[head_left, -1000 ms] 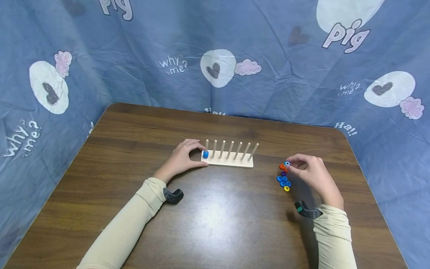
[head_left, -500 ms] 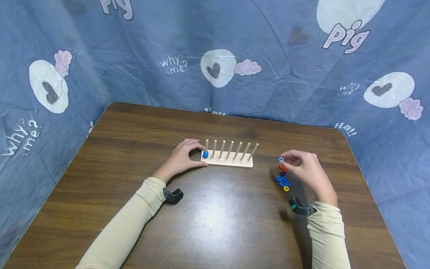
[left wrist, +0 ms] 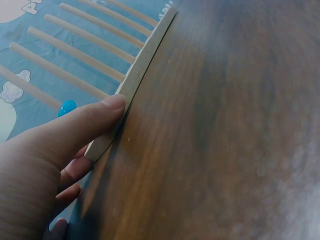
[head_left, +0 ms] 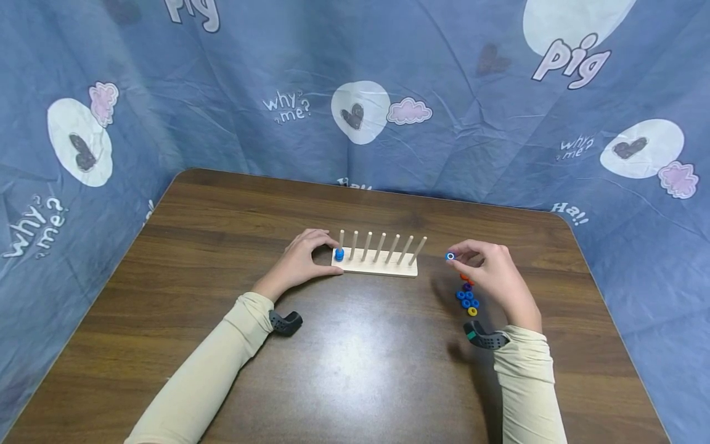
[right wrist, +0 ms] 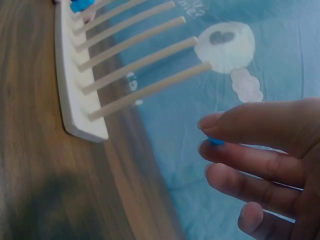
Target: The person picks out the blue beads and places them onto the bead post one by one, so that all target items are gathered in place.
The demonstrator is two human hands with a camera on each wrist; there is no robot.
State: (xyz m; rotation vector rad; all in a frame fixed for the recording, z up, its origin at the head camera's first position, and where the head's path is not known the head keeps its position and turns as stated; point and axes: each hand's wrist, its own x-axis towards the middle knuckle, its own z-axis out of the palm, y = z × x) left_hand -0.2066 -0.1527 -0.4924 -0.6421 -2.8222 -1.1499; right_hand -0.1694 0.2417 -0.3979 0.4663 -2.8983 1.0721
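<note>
A pale wooden peg board (head_left: 377, 267) with a row of several upright pegs stands on the table. Blue rings (head_left: 339, 254) sit low on its leftmost peg. My left hand (head_left: 302, 259) grips the left end of the board, its thumb along the near edge and fingers behind. My right hand (head_left: 493, 271) pinches a blue ring (head_left: 450, 256) between thumb and index finger, raised above the table to the right of the board. In the right wrist view only a sliver of this blue ring (right wrist: 216, 141) shows between the fingertips.
Loose rings lie right of the board: several blue rings (head_left: 466, 300), a yellow ring (head_left: 473, 312), a purple ring (head_left: 468, 287) and orange-red rings (head_left: 465, 277) partly hidden by the right hand. A printed blue cloth (head_left: 249, 135) hangs behind the wooden table (head_left: 388, 357).
My right hand has lifted the blue ring off the loose rings and carried it left, towards the peg board. The left hand and the board have stayed in place.
</note>
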